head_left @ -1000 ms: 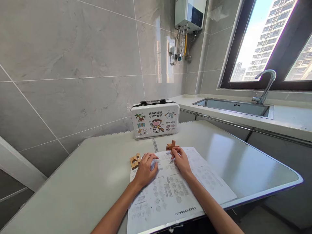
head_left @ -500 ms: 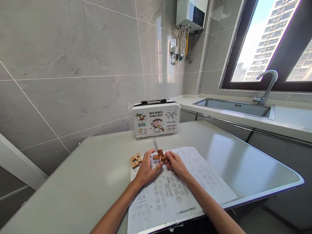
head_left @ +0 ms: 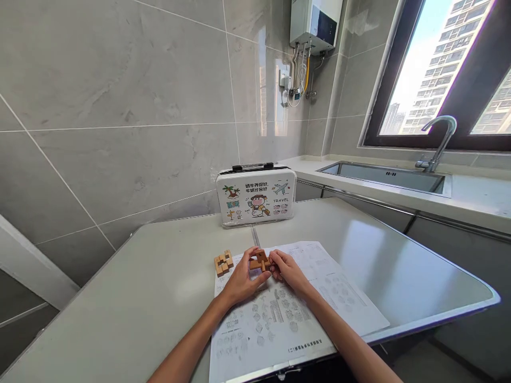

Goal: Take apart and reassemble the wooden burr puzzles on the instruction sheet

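Note:
A partly joined wooden puzzle [head_left: 261, 259] of brown crossed pieces is held between both hands, just above the printed sheet [head_left: 275, 330]. My left hand [head_left: 242, 277] closes round its left side, index finger at the top and thumb at the lower front. At the right end, my right hand [head_left: 284, 267] pinches the puzzle with its fingers curled in; part of the wood there is hidden. A lighter group of notched wooden pieces [head_left: 223, 263] lies to the left of my left hand, by the sheet's edge, apart from it.
The sheet shows small diagrams and lies on a white table [head_left: 159, 276]. A white case [head_left: 257, 197] with cartoon prints stands at the table's back, near the tiled wall. A counter with a sink [head_left: 385, 178] and tap [head_left: 441, 138] runs along the right.
My left hand's index finger and thumb have closed in on the wooden puzzle, which has tilted and sits slightly lower. My right hand keeps its pinch. The separate notched pieces stay put.

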A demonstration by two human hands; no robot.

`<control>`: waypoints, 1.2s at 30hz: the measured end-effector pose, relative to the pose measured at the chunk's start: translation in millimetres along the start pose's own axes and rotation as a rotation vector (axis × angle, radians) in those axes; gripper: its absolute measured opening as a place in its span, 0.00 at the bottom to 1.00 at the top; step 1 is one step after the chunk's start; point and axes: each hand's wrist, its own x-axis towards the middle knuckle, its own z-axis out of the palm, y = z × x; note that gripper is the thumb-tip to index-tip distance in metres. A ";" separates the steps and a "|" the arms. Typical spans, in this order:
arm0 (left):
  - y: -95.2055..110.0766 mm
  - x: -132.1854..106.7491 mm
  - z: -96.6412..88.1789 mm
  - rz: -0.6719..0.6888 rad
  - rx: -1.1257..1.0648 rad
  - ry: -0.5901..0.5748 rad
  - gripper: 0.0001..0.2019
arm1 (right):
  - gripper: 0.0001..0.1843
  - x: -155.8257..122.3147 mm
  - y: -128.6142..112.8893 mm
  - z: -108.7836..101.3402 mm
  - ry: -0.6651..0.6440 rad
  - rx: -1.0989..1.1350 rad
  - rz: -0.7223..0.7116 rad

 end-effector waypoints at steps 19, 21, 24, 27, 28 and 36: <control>0.1 1.3 0.8 -0.005 0.060 0.079 0.38 | 0.24 1.4 5.7 -1.0 -0.022 -0.006 -0.002; -2.4 1.8 1.7 0.000 0.078 0.085 0.39 | 0.24 2.1 7.9 -1.2 -0.022 -0.017 -0.004; -6.8 2.4 2.7 0.015 0.090 0.091 0.42 | 0.26 2.5 10.5 -1.1 -0.014 -0.040 -0.006; -9.9 2.5 3.2 0.029 0.108 0.104 0.44 | 0.27 2.1 11.6 -1.1 -0.004 -0.060 -0.010; -10.4 2.5 3.2 0.031 0.116 0.107 0.44 | 0.26 1.9 11.8 -1.3 -0.006 -0.067 -0.014; -11.1 1.6 3.1 0.047 0.184 0.046 0.43 | 0.25 3.6 18.2 -5.6 -0.024 -0.111 -0.033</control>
